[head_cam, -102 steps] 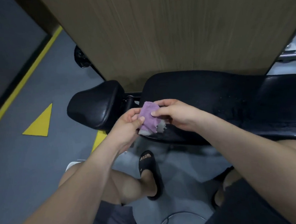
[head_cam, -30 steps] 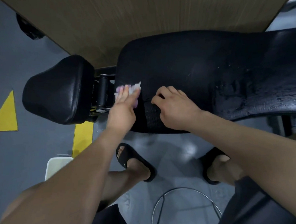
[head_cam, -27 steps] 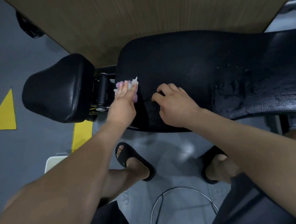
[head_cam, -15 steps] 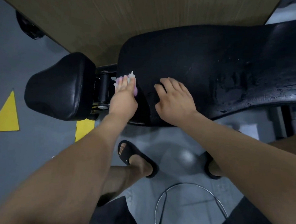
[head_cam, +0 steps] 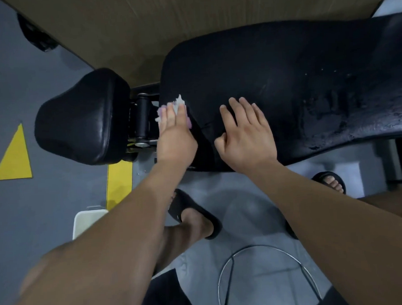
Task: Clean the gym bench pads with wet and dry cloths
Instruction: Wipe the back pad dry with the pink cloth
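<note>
A person is looking down at their own arms over a black bench. The left hand [head_cam: 174, 132] is pressing a purple-and-white cloth [head_cam: 174, 105] flat onto the near end of the long pad [head_cam: 284, 78], its fingers straight and close together. The cloth is peeking out past the fingertips and to either side of them. Just left of this hand, a metal hinge [head_cam: 143, 119] is joining the long pad to a smaller seat pad [head_cam: 81, 116]. To the right, near but apart, the right hand [head_cam: 245, 131] is lying palm-down on the same pad, fingers slightly spread, holding nothing. Farther right of it, the pad is glistening with wet patches [head_cam: 328, 113]. Below the hands, a sandalled foot [head_cam: 194, 214] is standing on grey floor [head_cam: 47, 207].
</note>
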`<act>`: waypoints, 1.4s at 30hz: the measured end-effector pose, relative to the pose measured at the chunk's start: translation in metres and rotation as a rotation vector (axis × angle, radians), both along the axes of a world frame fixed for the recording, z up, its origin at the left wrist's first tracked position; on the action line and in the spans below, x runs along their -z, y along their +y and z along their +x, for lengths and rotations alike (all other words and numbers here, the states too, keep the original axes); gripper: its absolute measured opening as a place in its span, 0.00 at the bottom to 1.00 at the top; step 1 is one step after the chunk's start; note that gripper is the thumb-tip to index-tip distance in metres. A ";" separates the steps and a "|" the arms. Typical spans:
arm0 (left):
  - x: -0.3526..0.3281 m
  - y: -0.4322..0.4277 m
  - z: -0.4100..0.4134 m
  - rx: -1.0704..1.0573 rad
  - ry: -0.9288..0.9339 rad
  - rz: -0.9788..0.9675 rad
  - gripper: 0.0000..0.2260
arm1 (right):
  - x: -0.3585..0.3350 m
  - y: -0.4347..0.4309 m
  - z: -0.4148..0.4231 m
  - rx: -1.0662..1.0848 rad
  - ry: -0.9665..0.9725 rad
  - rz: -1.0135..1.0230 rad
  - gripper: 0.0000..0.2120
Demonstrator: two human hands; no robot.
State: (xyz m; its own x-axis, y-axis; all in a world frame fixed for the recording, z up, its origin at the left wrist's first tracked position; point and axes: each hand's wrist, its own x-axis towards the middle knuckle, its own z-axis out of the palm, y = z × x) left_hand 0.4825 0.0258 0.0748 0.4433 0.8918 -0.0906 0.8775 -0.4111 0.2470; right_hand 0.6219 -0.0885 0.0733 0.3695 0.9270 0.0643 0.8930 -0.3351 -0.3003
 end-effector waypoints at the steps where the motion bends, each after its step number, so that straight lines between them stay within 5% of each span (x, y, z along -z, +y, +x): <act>1: 0.002 -0.009 -0.004 -0.010 -0.026 0.012 0.30 | 0.000 0.000 0.000 0.003 0.001 0.001 0.32; 6: 0.005 -0.063 -0.042 -0.030 -0.116 -0.022 0.27 | -0.002 0.001 -0.001 0.025 -0.002 0.020 0.33; 14: -0.010 0.005 -0.016 -0.167 -0.076 -0.181 0.28 | 0.001 0.001 -0.002 0.024 -0.026 0.011 0.32; 19: -0.012 -0.032 -0.029 -0.111 -0.156 -0.175 0.24 | 0.000 0.002 -0.003 0.031 -0.009 0.033 0.32; 24: -0.002 0.023 0.000 -0.045 0.009 -0.075 0.24 | 0.000 0.003 -0.001 0.025 -0.019 0.007 0.32; 35: -0.008 0.141 0.060 0.112 0.062 -0.101 0.24 | 0.003 0.008 0.004 0.032 -0.002 -0.027 0.32; 42: 0.001 0.083 0.031 0.126 0.046 -0.080 0.24 | -0.003 0.012 0.005 0.040 0.008 -0.064 0.32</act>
